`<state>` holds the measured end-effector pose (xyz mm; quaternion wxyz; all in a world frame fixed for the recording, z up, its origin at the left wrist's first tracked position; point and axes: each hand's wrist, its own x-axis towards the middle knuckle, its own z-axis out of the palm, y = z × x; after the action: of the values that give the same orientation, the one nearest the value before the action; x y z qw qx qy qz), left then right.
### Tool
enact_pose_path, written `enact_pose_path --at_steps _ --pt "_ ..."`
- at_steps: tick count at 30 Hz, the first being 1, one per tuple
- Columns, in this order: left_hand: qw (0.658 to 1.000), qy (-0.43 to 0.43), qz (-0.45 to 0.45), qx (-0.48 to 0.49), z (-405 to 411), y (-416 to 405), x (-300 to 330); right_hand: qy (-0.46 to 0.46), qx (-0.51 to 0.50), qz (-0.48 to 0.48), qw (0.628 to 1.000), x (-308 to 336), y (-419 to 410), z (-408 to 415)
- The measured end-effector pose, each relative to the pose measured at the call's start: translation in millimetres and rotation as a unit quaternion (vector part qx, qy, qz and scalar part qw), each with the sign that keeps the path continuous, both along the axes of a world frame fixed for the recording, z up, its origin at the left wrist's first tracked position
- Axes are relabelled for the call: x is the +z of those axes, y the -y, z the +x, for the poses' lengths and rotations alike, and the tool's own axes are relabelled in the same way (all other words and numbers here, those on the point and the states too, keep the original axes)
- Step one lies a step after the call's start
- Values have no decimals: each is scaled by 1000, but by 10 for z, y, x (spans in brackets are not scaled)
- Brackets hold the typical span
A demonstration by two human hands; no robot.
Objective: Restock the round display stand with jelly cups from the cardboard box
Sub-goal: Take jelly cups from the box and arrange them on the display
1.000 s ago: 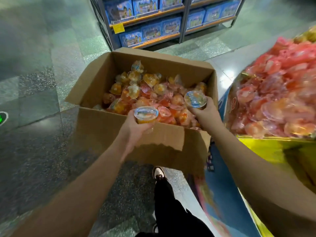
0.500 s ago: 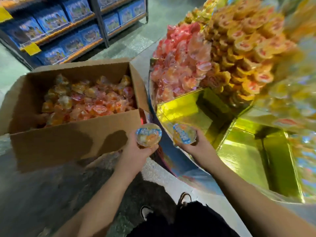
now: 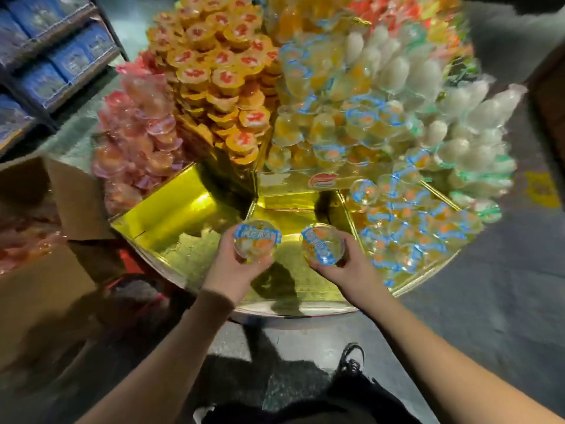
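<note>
Restocking is partly complete, as far as we are able to judge. We are holding one jelly cup (image 3: 256, 240) in our left hand (image 3: 237, 267), fingers curled round its wall, and a second jelly cup (image 3: 322, 244) in our right hand (image 3: 342, 272), gripped the same way. Both cups are hanging above the round display stand (image 3: 293, 310), over the gold compartment (image 3: 284, 264) nearest us, which is showing bare gold lining. The compartment to its left (image 3: 171, 215) is also showing bare lining at the front. The compartment on the right is holding a layer of blue-lidded cups (image 3: 412, 221), and the tiers above are piled with pink cups (image 3: 137, 139), orange cups (image 3: 220, 71) and white cups (image 3: 458, 117). We are judging that many cups are remaining to be moved. The cardboard box (image 3: 70, 194) is standing just beside the stand on the left, with cups in it showing at the frame edge. Shelving with blue packages (image 3: 61, 59) is standing beyond the box. Nothing is blocking the drop into the near compartment; its gold dividers are the only edges to clear.
</note>
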<state>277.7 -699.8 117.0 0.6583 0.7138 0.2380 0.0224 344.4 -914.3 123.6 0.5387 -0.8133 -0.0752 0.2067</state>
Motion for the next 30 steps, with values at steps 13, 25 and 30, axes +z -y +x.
enact_pose_path --at_steps 13,25,30 --pt "995 -16 95 -36 1734 2769 -383 -31 -122 2 992 -390 2479 1664" --pt "992 -24 118 25 2769 3444 -1150 0 -203 -30 979 -1057 2663 2805" --pt "991 -62 97 65 2889 3579 -1137 13 -212 -42 976 -1297 2519 2989"
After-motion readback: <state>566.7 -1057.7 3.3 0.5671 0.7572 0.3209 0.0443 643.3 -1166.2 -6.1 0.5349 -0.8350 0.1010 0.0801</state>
